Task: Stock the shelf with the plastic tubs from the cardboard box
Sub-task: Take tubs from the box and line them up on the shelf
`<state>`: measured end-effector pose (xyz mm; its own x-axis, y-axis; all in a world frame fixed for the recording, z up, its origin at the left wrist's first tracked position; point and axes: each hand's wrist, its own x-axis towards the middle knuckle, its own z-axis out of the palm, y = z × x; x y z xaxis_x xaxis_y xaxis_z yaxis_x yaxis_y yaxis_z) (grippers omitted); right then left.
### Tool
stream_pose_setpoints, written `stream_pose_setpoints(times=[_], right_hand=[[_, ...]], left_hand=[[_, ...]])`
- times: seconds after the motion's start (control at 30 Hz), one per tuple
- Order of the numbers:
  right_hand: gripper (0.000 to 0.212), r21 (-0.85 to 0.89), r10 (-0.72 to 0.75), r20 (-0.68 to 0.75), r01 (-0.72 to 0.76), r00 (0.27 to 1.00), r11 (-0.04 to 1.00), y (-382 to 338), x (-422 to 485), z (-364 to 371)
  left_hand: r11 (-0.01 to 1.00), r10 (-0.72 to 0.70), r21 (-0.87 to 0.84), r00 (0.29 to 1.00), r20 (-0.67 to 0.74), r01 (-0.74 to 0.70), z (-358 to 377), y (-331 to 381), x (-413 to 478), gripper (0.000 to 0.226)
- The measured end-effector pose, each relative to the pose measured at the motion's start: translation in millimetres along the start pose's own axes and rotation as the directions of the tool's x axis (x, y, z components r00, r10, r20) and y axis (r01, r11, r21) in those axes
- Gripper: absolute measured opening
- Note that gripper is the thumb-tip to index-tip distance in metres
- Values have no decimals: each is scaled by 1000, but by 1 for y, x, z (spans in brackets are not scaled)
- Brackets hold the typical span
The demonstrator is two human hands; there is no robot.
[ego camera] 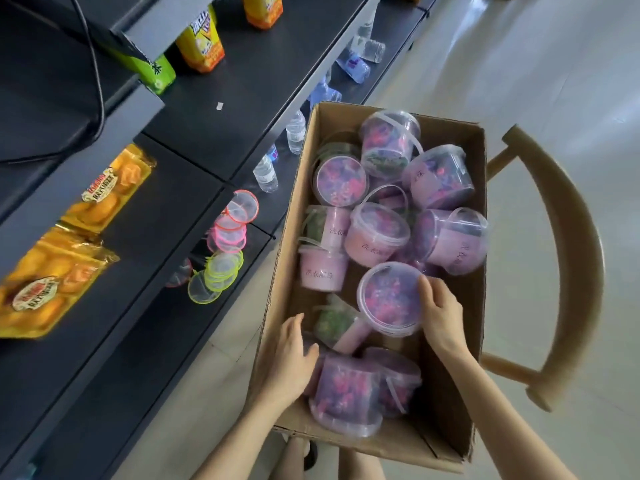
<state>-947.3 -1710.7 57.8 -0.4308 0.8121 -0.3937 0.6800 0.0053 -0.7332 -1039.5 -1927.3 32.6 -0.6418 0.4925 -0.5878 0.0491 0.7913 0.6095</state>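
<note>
The right hand [441,315] formed the grip in use. Its fingers curled over the edge of an upright tub [388,299], thumb on the lid's rim, apparently to lift it straight up and keep the lid seated. The left hand [289,362] lay with fingers fairly straight and holding nothing, its thumb against a toppled tub [346,393] at the near end, probably to steady it or reach for it next.

Both tubs sat inside the cardboard box [284,258], along with a loose heap of other tubs [377,233], some upright and some on their sides. None appeared on the shelf [214,140] yet, so the stocking seemed barely begun.

The tubs were small round pails of translucent pink plastic with clear snap lids and thin bail handles. They were smooth and likely slippery, and pink and purple pieces showed through. The box was plain brown corrugated board with its flaps open, resting on a curved wooden chair [581,258] just beside the dark, matte shelf. That position probably kept each carry short.
</note>
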Motion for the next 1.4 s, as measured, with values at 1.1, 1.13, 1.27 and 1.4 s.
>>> stream_pose_setpoints(times=[1.1,1.13,1.27,1.4], right_hand=[[53,-255,-488,126,503,864,826,-30,29,42],[55,-281,-475,141,496,868,822,-33,37,45],[55,-436,-404,282,491,870,754,-33,63,51],[50,-519,-403,324,517,856,681,-35,73,45]], left_hand=[[1000,-23,-1,990,-143,23,-19,42,-6,108],[999,26,-44,987,-159,-33,-28,45,-12,104],[965,78,-232,976,-202,-125,-63,59,-19,98],[892,105,-396,953,-285,-217,-94,71,-12,97]])
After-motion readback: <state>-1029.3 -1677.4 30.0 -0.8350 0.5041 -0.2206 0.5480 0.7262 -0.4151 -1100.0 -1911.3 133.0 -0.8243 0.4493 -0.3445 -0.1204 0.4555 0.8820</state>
